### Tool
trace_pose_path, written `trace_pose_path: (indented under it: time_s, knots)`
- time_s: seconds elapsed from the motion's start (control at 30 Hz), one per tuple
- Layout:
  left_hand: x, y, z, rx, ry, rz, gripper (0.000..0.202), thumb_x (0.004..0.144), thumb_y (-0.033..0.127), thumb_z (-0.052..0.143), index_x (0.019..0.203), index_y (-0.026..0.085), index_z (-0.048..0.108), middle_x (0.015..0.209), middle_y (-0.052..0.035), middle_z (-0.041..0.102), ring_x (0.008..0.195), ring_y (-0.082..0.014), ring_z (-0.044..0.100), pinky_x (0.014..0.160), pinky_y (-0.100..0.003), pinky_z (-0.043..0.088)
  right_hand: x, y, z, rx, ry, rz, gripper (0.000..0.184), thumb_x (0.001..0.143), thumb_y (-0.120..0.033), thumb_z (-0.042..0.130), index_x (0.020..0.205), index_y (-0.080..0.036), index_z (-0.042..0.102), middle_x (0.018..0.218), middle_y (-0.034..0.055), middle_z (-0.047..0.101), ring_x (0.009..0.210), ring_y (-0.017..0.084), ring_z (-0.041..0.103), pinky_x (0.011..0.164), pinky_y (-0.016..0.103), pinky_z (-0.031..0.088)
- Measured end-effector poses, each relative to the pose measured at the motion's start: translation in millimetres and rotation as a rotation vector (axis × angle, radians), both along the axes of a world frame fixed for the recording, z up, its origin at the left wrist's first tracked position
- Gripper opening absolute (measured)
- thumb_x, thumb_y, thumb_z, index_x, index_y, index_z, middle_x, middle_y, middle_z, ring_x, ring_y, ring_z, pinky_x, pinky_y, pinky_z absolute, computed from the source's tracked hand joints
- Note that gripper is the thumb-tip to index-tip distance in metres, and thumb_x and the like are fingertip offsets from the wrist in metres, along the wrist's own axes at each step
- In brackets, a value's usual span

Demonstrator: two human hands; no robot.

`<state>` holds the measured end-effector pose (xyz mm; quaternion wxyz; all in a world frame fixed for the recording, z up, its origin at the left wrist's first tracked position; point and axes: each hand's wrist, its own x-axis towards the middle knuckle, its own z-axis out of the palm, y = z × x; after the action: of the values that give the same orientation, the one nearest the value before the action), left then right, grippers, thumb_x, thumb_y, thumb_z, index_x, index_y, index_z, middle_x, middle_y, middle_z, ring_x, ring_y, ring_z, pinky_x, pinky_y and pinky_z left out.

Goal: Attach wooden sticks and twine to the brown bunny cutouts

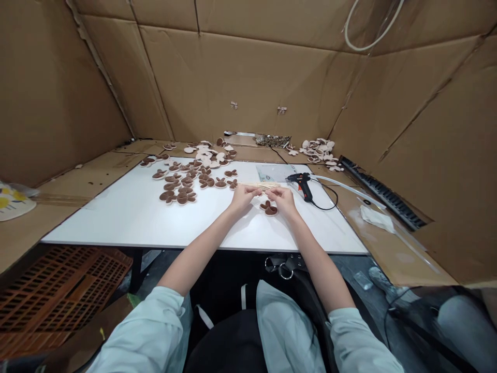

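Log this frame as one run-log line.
left hand: at thin wooden sticks | right hand: at sticks, beside brown cutout | hot glue gun: on white table

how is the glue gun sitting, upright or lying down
Lying on its side: the glue gun rests flat on the white tabletop, its handle against the surface.

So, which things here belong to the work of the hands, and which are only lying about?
Part of the work: left hand, right hand, thin wooden sticks, brown-and-cream cutouts, hot glue gun.

Lying about: orange plastic crate, crumpled white sheet, cardboard walls.
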<state>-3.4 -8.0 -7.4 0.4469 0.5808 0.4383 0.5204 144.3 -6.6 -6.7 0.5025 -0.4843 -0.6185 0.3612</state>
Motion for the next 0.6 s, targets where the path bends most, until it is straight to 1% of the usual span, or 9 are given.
trace_pose_path:
  time_s: [0.1,0.2,0.33,0.47,0.53,0.6]
  knots:
    - [3,-1,1.1,0.008,-0.02,0.017,0.021,0.06,0.031,0.065,0.066,0.012,0.069,0.071,-0.0077,0.068,0.071,-0.0188,0.058,0.067,-0.029,0.041,1,2,-3.1,0.018,0.014,-0.048,0.021,0.058,-0.039,0.064,0.059,-0.017,0.063,0.059,0.0014,0.062,0.057,0.015,0.055,0.061,0.028,0.042]
    - [4,-2,2.3,0.019,-0.044,0.013,0.021,0.06,0.031,0.065,0.067,0.012,0.07,0.073,-0.008,0.069,0.073,-0.0192,0.059,0.068,-0.029,0.042,2,4,-5.3,0.016,0.037,-0.046,0.023,0.058,-0.04,0.064,0.059,-0.017,0.062,0.06,0.0022,0.062,0.058,0.015,0.055,0.061,0.028,0.042]
    - [1,-4,5.6,0.064,0.002,-0.004,0.021,0.062,0.031,0.064,0.068,0.012,0.07,0.074,-0.008,0.069,0.075,-0.0202,0.06,0.07,-0.03,0.043,1,3,-3.3,0.029,0.079,0.034,0.026,0.058,-0.044,0.064,0.063,-0.018,0.062,0.066,0.0028,0.063,0.064,0.015,0.057,0.064,0.029,0.044]
    - [-1,-8,8.6,0.09,0.007,-0.01,0.022,0.062,0.033,0.065,0.071,0.013,0.07,0.077,-0.008,0.07,0.079,-0.0214,0.061,0.074,-0.031,0.043,-3,-3,3.8,-0.012,0.153,0.146,0.033,0.059,-0.049,0.064,0.074,-0.019,0.061,0.075,0.003,0.064,0.064,0.014,0.058,0.059,0.028,0.047]
    - [-1,-9,8.7,0.088,-0.012,-0.019,0.023,0.062,0.033,0.065,0.071,0.013,0.07,0.077,-0.0083,0.07,0.078,-0.0214,0.061,0.075,-0.031,0.044,-5,-6,6.8,-0.043,0.182,0.165,0.037,0.057,-0.05,0.065,0.077,-0.019,0.061,0.076,0.003,0.064,0.064,0.014,0.059,0.059,0.028,0.048]
    - [0,-8,8.0,0.086,-0.026,-0.032,0.023,0.063,0.034,0.065,0.071,0.013,0.07,0.077,-0.0086,0.07,0.078,-0.021,0.061,0.075,-0.031,0.044,-6,-6,8.1,-0.053,0.205,0.164,0.037,0.058,-0.051,0.064,0.076,-0.019,0.061,0.075,0.003,0.064,0.066,0.015,0.059,0.061,0.029,0.049]
